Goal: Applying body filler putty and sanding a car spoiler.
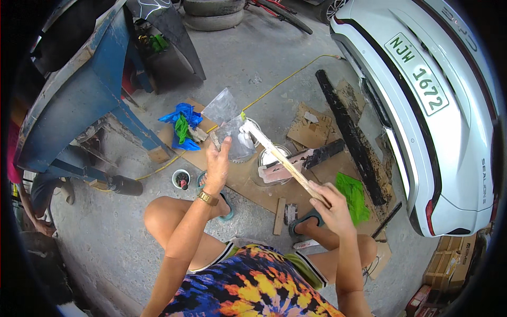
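While one wooden stick [294, 172] is held in the right grip [332, 205], two clear plastic sheets are counted ahead of the body: a near sheet [231, 133], on which white paste [245, 139] is heaped, and a far sheet [222, 105]. One pink-and-black block [325, 153], one green sheet [353, 198], two stacked tyres [214, 15] and one white car [401, 79] are also recorded.

Three round containers are noted. White matter is contained in the open can [287, 151], across whose top the block is laid. A dark, red-marked object [183, 180] is held in the small white tub [174, 183]. The third, marked by a rim [257, 126], is partly hidden behind the stick and near sheet; its contents cannot be told. The can is stood on flattened cardboard [248, 189], whereas the tub is set on the concrete floor [222, 53].

The left grip [216, 165] is raised with the thumb upward and appears closed on the near sheet's left edge; the exact hold is partly hidden. A gold watch [208, 198] is worn at that wrist. The right grip is wrapped around the stick's lower end. The stick is slanted up and leftward, its coated tip brought to the paste over the near sheet.
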Motion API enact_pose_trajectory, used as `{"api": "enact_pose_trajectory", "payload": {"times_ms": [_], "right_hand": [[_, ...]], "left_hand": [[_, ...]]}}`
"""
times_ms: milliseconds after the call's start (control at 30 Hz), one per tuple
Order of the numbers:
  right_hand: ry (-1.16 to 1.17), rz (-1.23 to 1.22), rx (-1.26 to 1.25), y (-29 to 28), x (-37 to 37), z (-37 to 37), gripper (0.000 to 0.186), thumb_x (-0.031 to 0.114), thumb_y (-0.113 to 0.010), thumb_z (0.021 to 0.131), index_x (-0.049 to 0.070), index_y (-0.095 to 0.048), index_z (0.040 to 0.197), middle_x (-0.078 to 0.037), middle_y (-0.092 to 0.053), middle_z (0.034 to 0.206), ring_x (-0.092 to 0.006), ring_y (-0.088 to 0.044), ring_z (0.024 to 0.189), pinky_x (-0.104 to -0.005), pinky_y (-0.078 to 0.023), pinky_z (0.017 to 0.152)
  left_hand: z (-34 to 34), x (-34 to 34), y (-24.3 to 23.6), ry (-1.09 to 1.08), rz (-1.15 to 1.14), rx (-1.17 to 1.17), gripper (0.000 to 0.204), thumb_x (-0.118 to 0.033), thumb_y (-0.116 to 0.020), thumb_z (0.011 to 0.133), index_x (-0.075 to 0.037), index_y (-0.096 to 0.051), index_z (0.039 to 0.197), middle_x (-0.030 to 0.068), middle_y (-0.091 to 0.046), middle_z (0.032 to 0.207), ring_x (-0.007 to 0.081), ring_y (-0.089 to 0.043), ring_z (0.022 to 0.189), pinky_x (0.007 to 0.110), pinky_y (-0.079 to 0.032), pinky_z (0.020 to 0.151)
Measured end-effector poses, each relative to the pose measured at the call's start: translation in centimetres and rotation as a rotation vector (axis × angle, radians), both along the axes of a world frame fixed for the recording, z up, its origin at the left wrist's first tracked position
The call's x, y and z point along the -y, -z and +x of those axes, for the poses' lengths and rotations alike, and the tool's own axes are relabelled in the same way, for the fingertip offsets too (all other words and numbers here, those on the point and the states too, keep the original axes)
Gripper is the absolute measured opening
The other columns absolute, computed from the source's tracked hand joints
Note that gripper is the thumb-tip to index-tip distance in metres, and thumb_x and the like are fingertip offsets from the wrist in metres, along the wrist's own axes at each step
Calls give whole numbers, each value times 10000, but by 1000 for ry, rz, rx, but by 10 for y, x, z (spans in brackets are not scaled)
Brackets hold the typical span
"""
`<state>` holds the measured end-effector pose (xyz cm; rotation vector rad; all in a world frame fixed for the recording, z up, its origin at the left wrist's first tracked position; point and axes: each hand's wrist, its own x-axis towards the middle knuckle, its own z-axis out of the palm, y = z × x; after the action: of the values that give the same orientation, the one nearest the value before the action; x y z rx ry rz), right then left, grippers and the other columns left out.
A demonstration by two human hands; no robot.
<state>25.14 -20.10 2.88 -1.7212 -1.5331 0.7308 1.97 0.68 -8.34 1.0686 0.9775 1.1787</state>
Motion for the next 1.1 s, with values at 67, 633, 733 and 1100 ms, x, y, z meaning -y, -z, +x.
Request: {"api": "enact_pose_trajectory", "payload": {"times_ms": [67,633,733,1100], "right_hand": [[2,8,-25,3,2,-10,434,-19,-662,843,50,-599,1267,-96,-565,913,-196,-553,790,-279,-461,723],[34,-47,112,-35,-24,-63,338,58,-612,888,34,-547,1220,-216,-594,933,-420,-613,813,-440,-494,692],[36,-38,151,-32,-39,-61,310,64,-615,883,21,-558,1185,-214,-604,944,-412,-610,824,-440,-482,715],[-75,-217,390,93,-176,-21,303,186,-648,870,5,-570,1099,-232,-637,995,-436,-591,986,-432,-475,820]], "left_hand": [[5,3,-4,-51,182,-68,471,-217,-566,977,45,-472,1357,106,-559,1292,172,-495,1182,309,-370,1030],[-4,-2,11,-90,552,-364,470,-100,-546,955,50,-434,1386,176,-487,1424,329,-386,1363,395,-255,1140],[-8,-5,3,-90,511,-351,491,-128,-550,960,44,-423,1402,178,-469,1439,309,-373,1371,382,-246,1141],[-20,-14,-36,-24,24,457,565,-163,-614,946,-6,-394,1442,89,-513,1370,172,-495,1222,329,-361,1071]]}}
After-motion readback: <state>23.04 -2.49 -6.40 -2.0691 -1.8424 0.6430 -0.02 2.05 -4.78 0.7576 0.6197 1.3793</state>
